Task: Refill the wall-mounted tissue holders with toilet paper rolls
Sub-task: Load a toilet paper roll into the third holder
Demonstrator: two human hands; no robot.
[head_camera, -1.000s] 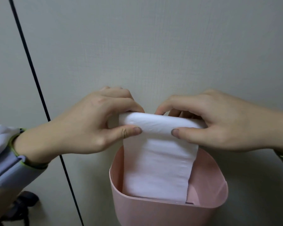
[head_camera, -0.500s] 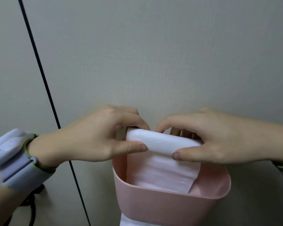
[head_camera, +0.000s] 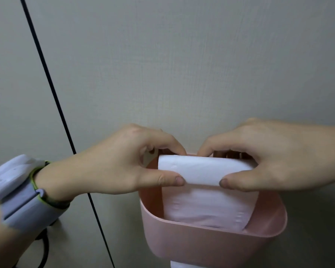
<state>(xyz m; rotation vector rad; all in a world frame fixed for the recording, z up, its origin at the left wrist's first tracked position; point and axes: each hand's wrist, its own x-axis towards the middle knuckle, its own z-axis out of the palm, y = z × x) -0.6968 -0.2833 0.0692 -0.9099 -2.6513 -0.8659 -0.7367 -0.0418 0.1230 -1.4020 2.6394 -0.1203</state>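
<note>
A pink wall-mounted tissue holder (head_camera: 211, 242) hangs on the grey wall at lower right. A white toilet paper roll (head_camera: 203, 170) is held at its open top, and a loose sheet (head_camera: 207, 207) hangs from it down into the holder. My left hand (head_camera: 124, 163) pinches the roll's left end between thumb and fingers. My right hand (head_camera: 263, 155) pinches the right end the same way. A strip of white paper (head_camera: 182, 265) shows below the holder's bottom.
The grey wall (head_camera: 182, 64) fills the view. A thin black cable (head_camera: 52, 89) runs diagonally down the wall left of the holder. A grey cuff with a green edge (head_camera: 21, 190) wraps my left wrist.
Both hands and the roll have moved down toward the holder's top, so more of the hanging sheet sits inside it. A paper strip has come into view below the holder.
</note>
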